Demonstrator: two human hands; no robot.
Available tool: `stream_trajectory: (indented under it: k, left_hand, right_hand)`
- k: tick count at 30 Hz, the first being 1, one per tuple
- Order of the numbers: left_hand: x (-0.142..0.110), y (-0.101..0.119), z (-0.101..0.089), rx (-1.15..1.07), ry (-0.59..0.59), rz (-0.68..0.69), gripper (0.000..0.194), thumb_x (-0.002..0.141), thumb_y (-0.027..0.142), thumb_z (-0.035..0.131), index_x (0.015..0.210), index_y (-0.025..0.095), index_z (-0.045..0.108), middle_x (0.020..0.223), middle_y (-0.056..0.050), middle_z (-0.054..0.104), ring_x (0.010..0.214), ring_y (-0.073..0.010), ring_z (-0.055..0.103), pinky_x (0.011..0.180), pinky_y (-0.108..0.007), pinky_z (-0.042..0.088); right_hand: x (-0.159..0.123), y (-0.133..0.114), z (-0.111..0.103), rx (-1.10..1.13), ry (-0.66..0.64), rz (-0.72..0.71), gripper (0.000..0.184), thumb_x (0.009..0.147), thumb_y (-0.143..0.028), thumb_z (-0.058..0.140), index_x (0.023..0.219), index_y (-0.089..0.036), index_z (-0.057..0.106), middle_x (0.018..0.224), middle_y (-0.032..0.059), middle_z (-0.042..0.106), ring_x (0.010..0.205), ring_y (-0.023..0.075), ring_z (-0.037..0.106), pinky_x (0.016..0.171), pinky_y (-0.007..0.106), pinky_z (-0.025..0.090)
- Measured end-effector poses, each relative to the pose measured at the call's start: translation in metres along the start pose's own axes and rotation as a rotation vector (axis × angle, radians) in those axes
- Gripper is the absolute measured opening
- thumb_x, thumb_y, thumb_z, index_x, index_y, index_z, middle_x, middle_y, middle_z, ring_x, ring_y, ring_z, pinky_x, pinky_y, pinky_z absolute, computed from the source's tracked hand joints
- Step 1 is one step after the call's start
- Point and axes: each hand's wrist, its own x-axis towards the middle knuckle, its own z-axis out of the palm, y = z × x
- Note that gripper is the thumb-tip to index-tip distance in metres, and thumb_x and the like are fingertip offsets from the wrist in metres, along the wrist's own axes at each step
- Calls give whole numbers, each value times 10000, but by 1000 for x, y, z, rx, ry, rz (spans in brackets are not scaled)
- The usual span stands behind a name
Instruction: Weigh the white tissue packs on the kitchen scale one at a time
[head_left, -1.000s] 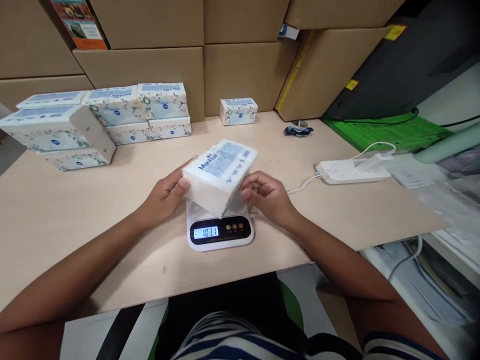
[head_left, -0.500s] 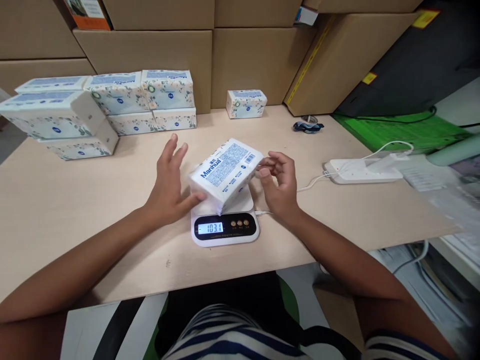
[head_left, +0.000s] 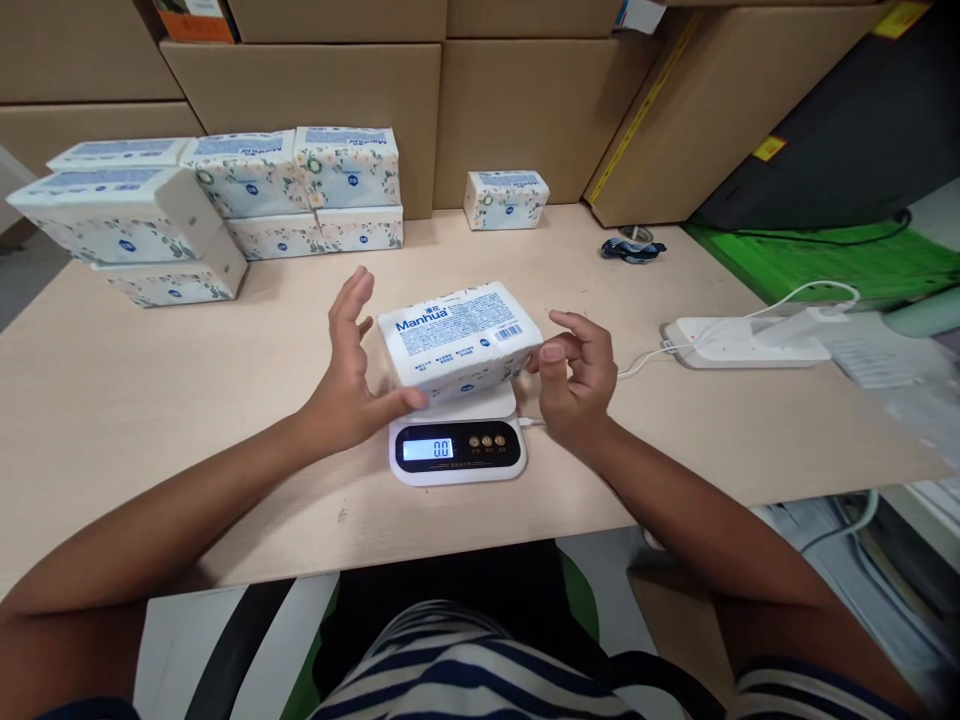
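Note:
A white soft pack of tissues with blue "Manhua" print is between my two hands, over a white digital scale. The scale's lit display reads 0.0. My left hand is at the pack's left end, its thumb against the lower front corner and its other fingers pointing up. At the right end, my right hand grips the corner with bent fingers and thumb. The pack covers most of the weighing plate; its underside is hidden.
Several stacked tissue packs stand at the back left. A single pack sits near the cardboard boxes. To the right lie a dark blue bundle, a white power strip with cables, and a green sheet.
The pack has turned so that its long side lies more across the scale. The display went from 103.1 to 0.0. Both hands moved slightly with the pack, and the view shifted a little.

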Motion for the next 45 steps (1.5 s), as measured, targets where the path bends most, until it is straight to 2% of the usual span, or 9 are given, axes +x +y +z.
stream_trajectory:
  k: [3,6,11,16,23,28,35,39,45]
  left_hand:
    - [0,5,1,-8,-58,-21,1454,747,1017,760,1797,476,-88,1939,-173,-28,1801,-534,107,1349,-790,406]
    - [1,-2,2,-10,-61,-37,1514,731,958,846,1795,481,-119,1942,-170,-62,1805,-538,69,1358,-807,376]
    - [5,-35,3,-107,-67,-27,1527,716,952,866,1804,486,-98,1951,-156,-50,1800,-556,55,1391,-829,261]
    - [3,-60,18,-340,-126,-48,1476,754,970,821,1815,481,-81,1933,-160,122,1795,-549,100,1399,-834,221]
    - [-2,-54,26,-540,-258,-77,1392,870,685,929,1824,509,-69,1917,-120,205,1762,-526,239,1392,-809,312]
    - [-2,-49,19,-587,-274,-101,1266,962,599,874,1823,524,-50,1945,-102,136,1783,-516,198,1420,-795,271]
    - [-4,-55,19,-647,-261,-109,1204,963,810,761,1819,528,-38,1961,-91,35,1813,-505,46,1432,-807,187]
    - [-3,-52,18,-714,-248,-118,1043,1017,886,588,1815,523,23,1946,-109,126,1798,-476,179,1401,-780,331]
    - [-1,-60,22,-609,-169,-121,1124,940,899,704,1813,487,128,1892,-140,282,1756,-523,269,1362,-806,378]
  right_hand:
    - [-3,-1,-1,-3,4,27,358,1112,-590,649,1364,-336,656,683,-70,578,578,167,588,616,364,539]
    - [-2,3,-1,4,16,62,370,1123,-589,633,1401,-345,642,666,-75,513,550,165,522,594,359,500]
    - [2,17,0,12,-36,8,434,1147,-603,571,1513,-370,559,800,-36,621,655,183,635,658,378,580]
    - [-1,27,0,33,-79,-15,446,1175,-626,469,1539,-383,559,785,-33,594,631,184,634,631,383,598]
    - [-2,29,1,100,-151,-18,684,1056,-823,580,1580,-387,524,877,-12,637,711,185,665,623,347,595]
    - [-1,28,5,136,-146,-33,595,1110,-762,537,1569,-384,563,847,-26,647,682,158,665,611,306,572]
    - [4,33,6,124,-4,49,482,1139,-691,526,1477,-360,615,959,-3,713,678,139,675,640,300,628]
    - [7,37,4,127,25,73,466,1141,-692,524,1459,-366,625,1036,6,719,654,109,648,632,275,618]
    - [4,37,4,123,-4,48,513,1131,-737,499,1496,-394,612,1110,23,700,706,123,648,656,304,637]
